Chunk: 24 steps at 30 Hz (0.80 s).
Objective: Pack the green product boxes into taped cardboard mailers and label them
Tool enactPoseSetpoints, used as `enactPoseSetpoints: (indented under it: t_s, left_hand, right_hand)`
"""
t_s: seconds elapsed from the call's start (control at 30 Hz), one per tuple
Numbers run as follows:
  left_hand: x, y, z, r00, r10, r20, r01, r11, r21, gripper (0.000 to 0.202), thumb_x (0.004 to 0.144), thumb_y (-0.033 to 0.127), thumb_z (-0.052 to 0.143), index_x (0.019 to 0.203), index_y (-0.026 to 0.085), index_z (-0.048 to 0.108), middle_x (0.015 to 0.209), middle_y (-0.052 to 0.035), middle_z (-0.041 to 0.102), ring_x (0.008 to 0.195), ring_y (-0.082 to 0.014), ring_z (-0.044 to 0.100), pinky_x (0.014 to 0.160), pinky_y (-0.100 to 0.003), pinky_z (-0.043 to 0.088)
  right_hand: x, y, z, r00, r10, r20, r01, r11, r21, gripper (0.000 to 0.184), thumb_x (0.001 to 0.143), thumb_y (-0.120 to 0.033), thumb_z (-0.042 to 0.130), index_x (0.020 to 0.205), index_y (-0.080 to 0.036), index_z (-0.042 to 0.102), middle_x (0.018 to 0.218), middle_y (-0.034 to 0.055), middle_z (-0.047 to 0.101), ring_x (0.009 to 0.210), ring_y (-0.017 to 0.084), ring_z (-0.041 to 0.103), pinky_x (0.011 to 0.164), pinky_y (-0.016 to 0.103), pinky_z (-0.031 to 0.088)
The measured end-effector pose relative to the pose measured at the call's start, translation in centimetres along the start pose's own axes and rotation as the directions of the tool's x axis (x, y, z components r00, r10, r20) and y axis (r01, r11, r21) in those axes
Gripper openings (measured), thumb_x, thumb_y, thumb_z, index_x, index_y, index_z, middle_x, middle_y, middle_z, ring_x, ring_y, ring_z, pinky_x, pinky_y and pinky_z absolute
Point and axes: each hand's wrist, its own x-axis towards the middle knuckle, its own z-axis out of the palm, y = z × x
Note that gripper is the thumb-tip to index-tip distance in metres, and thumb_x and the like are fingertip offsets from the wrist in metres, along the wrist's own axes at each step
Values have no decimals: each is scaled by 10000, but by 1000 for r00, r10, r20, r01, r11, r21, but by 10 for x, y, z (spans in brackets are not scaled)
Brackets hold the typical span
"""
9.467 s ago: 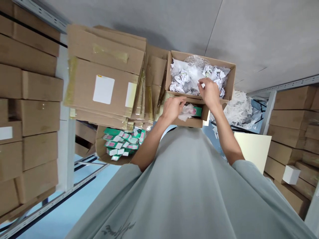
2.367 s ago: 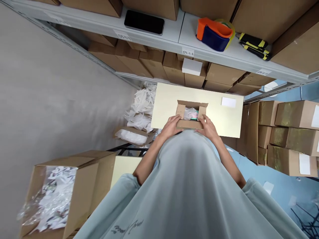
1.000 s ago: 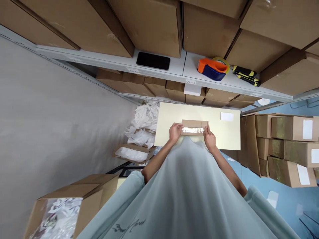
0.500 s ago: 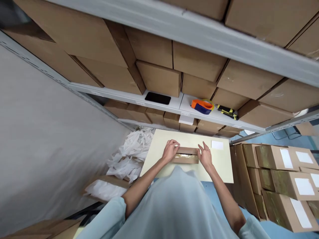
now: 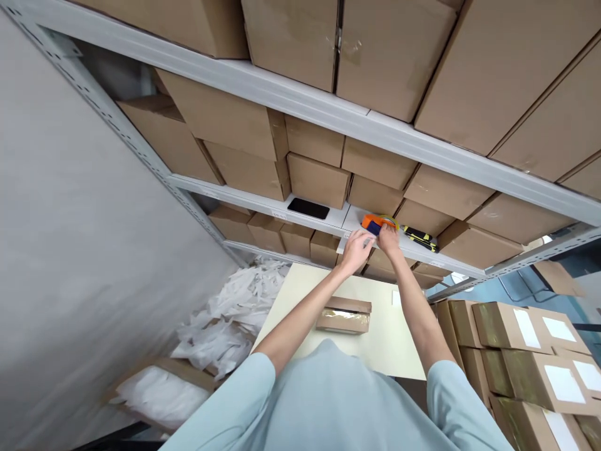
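Note:
My right hand [image 5: 389, 240] is up at the shelf edge, fingers closed on a tape dispenser [image 5: 370, 222] with an orange body, a dark blue part and a yellowish roll. Just left of it, my left hand [image 5: 357, 252] is raised with its fingers loosely bent and apart, close to the dispenser's front and holding nothing. Below both hands, a small cardboard box [image 5: 345, 321] lies on the pale yellow table [image 5: 300, 285], shiny tape showing along its side. My right fingers partly cover the dispenser.
On the same shelf [image 5: 335, 216] are a black phone [image 5: 308, 208] and yellow-black cutters [image 5: 421, 238]. Cardboard boxes [image 5: 319, 178] fill the rack. Labelled boxes [image 5: 511, 326] are stacked at right. White paper scraps [image 5: 251, 291] heap at left by the wall. A white label [image 5: 396, 298] lies on the table.
Both hands have left the small box and moved up to the shelf. My right hand has taken hold of the tape dispenser. The view has tilted upward.

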Motion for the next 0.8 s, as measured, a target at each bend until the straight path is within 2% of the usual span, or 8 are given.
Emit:
enactPoseSetpoints:
  t_s: [0.13, 0.23, 0.3, 0.37, 0.47, 0.53, 0.63, 0.8]
  left_hand:
    - [-36, -9, -10, 996, -85, 24, 86, 995, -55, 167, 1028, 136, 705, 1035, 236, 838, 1097, -61, 830, 1114, -257, 757, 1063, -421, 615]
    - [-67, -15, -17, 986, -163, 18, 164, 971, -175, 158, 1058, 195, 683, 1104, 235, 829, 1135, -64, 827, 1098, -233, 791, 1044, -398, 640]
    - [-91, -17, -19, 972, -233, -14, 221, 938, -266, 167, 1069, 236, 677, 1174, 226, 808, 1159, -73, 819, 1072, -214, 803, 1015, -378, 660]
    - [-118, -16, -21, 956, -291, -29, 267, 908, -323, 182, 1060, 261, 697, 1216, 219, 782, 1164, -78, 810, 1043, -200, 807, 992, -360, 674]
    - [-158, -9, -28, 941, -336, -21, 310, 889, -336, 165, 1060, 304, 719, 1190, 212, 762, 1129, -77, 795, 1003, -188, 802, 965, -341, 683]
    - [-182, -2, -38, 930, -367, -17, 341, 880, -330, 165, 1070, 343, 724, 1156, 207, 762, 1100, -75, 790, 970, -186, 796, 925, -328, 687]
    - [-211, 5, -58, 915, -403, 5, 385, 872, -304, 211, 1083, 401, 725, 1150, 208, 776, 1108, -82, 800, 967, -195, 790, 907, -337, 691]
    - [-241, 5, -84, 904, -417, 99, 428, 865, -262, 265, 1101, 456, 705, 1156, 218, 810, 1167, -92, 826, 986, -208, 788, 930, -367, 691]
  right_hand:
    - [-3, 16, 2, 999, -42, 2, 42, 999, 29, 516, 1059, -146, 541, 1540, 41, 525, 1438, 340, 711, 1361, 365, 656, 1208, 465, 434]
    - [-24, 24, 20, 990, -60, -126, 88, 970, 227, 492, 1063, -215, 544, 1510, -9, 527, 1398, 322, 717, 1299, 387, 671, 1178, 521, 476]
    - [-54, 19, 43, 974, -25, -227, 132, 872, 470, 439, 1060, -329, 591, 1437, -107, 555, 1308, 246, 742, 1203, 366, 687, 1115, 519, 531]
    - [-95, 6, 70, 968, 34, -250, 155, 699, 698, 414, 1043, -485, 647, 1333, -201, 565, 1178, 141, 748, 1077, 316, 691, 1025, 480, 579]
    - [-163, -24, 103, 980, 42, -193, 159, 419, 894, 466, 1012, -643, 692, 1207, -237, 573, 1086, 68, 724, 999, 252, 684, 963, 412, 602]
    - [-200, -44, 114, 991, 48, -124, 103, 305, 947, 503, 1001, -684, 705, 1201, -240, 580, 1094, 62, 722, 1006, 238, 693, 964, 397, 610]
    - [-238, -67, 119, 998, 54, -35, 22, 229, 973, 536, 992, -703, 728, 1235, -246, 591, 1138, 71, 731, 1047, 241, 712, 1005, 414, 618]
    - [-266, -82, 126, 996, 47, 78, -84, 165, 983, 623, 1005, -775, 693, 1289, -225, 631, 1215, 116, 775, 1124, 267, 737, 1069, 458, 625]
